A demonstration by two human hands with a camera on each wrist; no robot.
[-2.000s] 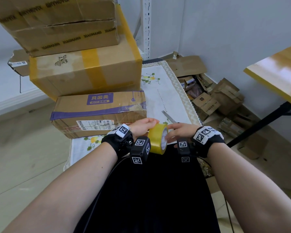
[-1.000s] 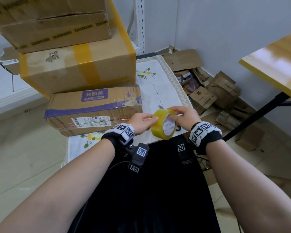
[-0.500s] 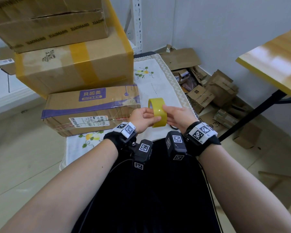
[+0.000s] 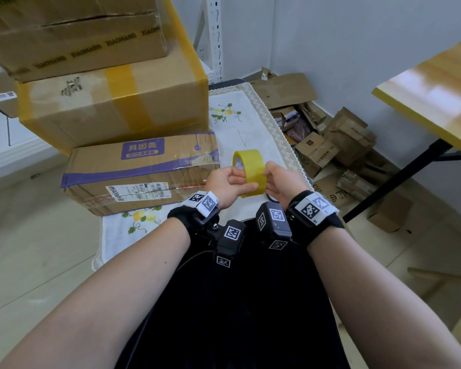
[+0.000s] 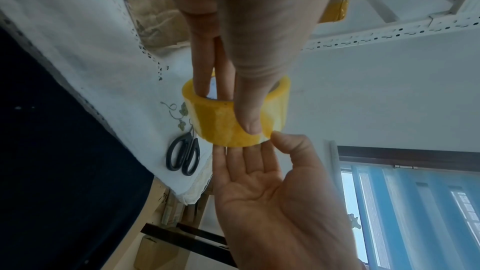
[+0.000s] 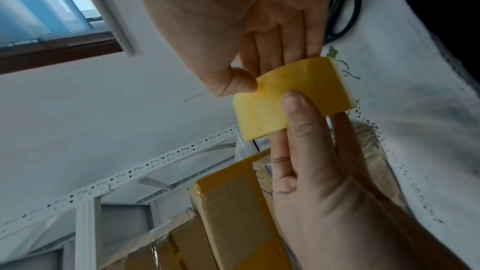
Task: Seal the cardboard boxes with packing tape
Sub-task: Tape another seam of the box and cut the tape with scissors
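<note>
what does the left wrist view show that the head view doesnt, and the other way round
Only the left wrist view shows the black scissors on the white cloth and a window with blue blinds. Only the head view shows the purple-striped box under the taped box, and the wooden table. Both show the yellow tape roll gripped by the left hand and touched by the right hand.

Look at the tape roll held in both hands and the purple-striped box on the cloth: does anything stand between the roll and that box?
Nothing visible does. The tape roll is held by the left hand and right hand just right of the purple-striped box, with only bare white cloth around them.
</note>
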